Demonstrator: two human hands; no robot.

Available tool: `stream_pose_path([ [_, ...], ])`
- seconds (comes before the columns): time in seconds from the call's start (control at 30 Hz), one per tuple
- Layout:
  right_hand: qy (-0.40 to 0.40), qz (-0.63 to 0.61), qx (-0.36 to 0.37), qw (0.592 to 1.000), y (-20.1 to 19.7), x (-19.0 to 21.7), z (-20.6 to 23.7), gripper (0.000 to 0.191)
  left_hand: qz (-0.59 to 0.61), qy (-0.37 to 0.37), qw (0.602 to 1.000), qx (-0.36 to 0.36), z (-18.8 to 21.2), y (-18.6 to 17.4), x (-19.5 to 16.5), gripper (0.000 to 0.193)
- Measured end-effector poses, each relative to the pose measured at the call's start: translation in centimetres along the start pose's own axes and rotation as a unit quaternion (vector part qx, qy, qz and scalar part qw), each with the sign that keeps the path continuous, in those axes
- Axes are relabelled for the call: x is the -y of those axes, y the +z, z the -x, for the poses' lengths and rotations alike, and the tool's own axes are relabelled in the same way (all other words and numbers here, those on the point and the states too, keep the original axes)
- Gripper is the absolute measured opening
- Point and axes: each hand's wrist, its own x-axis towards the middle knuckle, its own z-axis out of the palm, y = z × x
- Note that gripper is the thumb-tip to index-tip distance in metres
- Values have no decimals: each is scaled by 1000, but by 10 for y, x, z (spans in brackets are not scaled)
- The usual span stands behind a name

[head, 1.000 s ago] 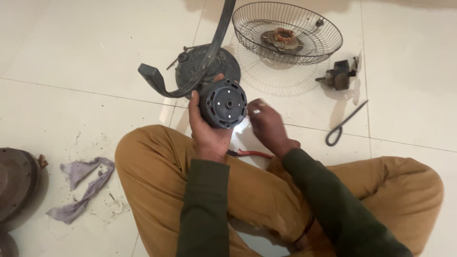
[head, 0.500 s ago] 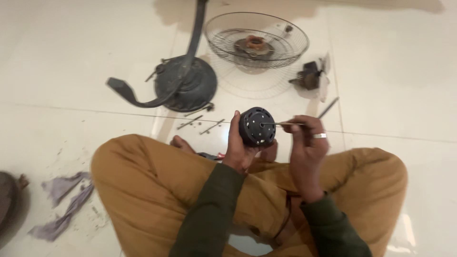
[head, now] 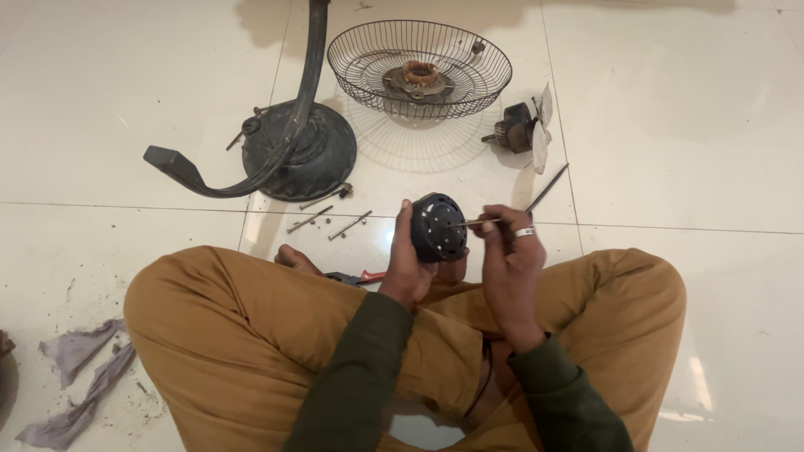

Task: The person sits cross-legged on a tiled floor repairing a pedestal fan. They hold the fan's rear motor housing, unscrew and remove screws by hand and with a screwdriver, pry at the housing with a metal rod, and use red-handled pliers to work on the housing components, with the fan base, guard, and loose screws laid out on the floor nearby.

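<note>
Low in the frame sits a person cross-legged on the tiled floor, with a fan stand at upper left and a wire guard at top centre. At centre, the left hand wraps closed around a dark round motor housing, its flat face turned to the right. The right hand pinches a thin rod, lying level, tip at that face. It looks like a fastening step; the rod likely needs steady alignment. Loose bolts lie left of centre.
</note>
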Motion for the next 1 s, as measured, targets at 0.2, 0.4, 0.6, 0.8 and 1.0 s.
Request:
stream_pose_path([
  [0.2, 108, 37, 3, 993, 2, -5, -7, 15, -43, 36, 998, -36, -2, 0, -2, 54],
  [0.4, -20, 158, 47, 986, -2, -6, -8, 16, -102, 70, 992, -20, 3, 4, -6, 54],
  [0.6, 43, 195, -7, 980, -3, -5, -10, 30, -152, 101, 983, -32, 11, 11, -15, 61],
  [0.8, 64, 225, 11, 972, -3, -18, -10, 31, -125, 100, 985, -71, 17, 24, -19, 90],
  [1.0, 119, 65, 15, 991, 2, -50, 0, 33, -210, 119, 967, -87, 21, 30, -8, 102],
])
